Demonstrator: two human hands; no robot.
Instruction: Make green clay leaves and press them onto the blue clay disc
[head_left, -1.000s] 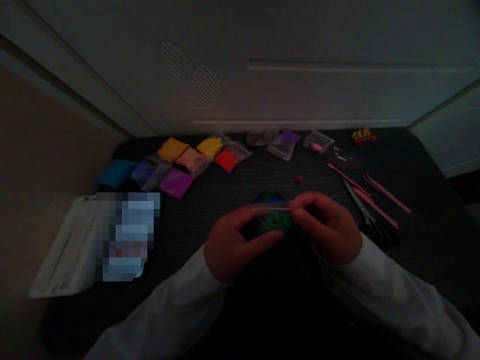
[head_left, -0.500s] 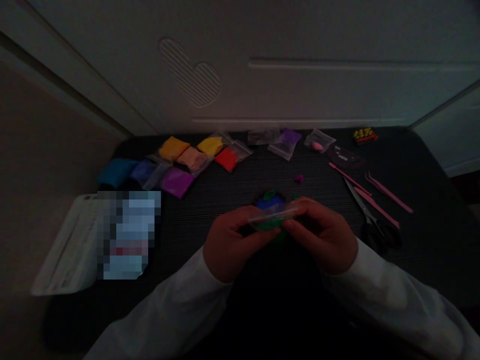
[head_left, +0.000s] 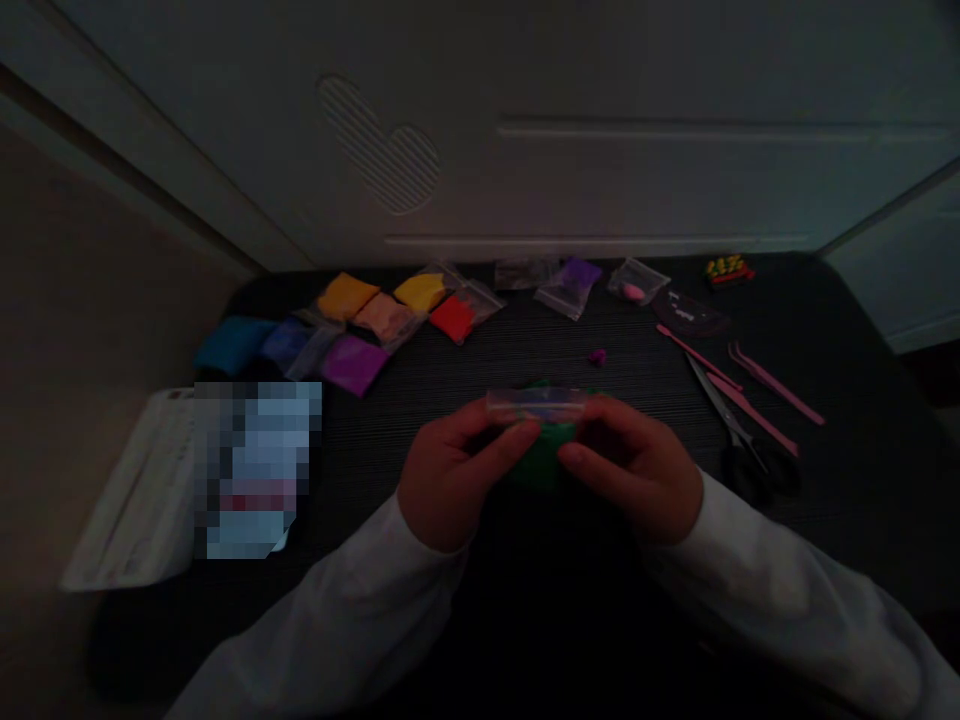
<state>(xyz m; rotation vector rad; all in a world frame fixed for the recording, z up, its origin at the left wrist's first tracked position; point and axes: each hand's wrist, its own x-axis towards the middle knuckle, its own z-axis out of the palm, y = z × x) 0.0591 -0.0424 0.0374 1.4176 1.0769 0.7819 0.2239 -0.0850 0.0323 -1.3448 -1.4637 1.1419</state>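
Note:
Between my two hands is a clear zip bag (head_left: pixel 546 455) with green clay in its lower part. My left hand (head_left: pixel 454 475) grips the bag's left side, thumb across its front just below the zip strip. On the other side my right hand (head_left: pixel 641 465) has its fingers at the upper right corner and its thumb against the front. Behind the bag a bit of a green piece (head_left: pixel 538 384) shows; most of what lies there is hidden. A small magenta piece (head_left: pixel 597 357) rests on the table beyond my hands.
Bags of coloured clay, among them a red one (head_left: pixel 454 318) and a magenta one (head_left: pixel 354 363), lie at the back left. Scissors (head_left: pixel 739 435), pink tweezers (head_left: pixel 776 383) and pink tools (head_left: pixel 697 355) are on the right. A white packet (head_left: pixel 135 490) sits at the left edge.
The bag was tipped flatter half a second ago and now stands more upright, its zip edge up. It covers the blue piece behind it. My left thumb has moved up onto the bag's front.

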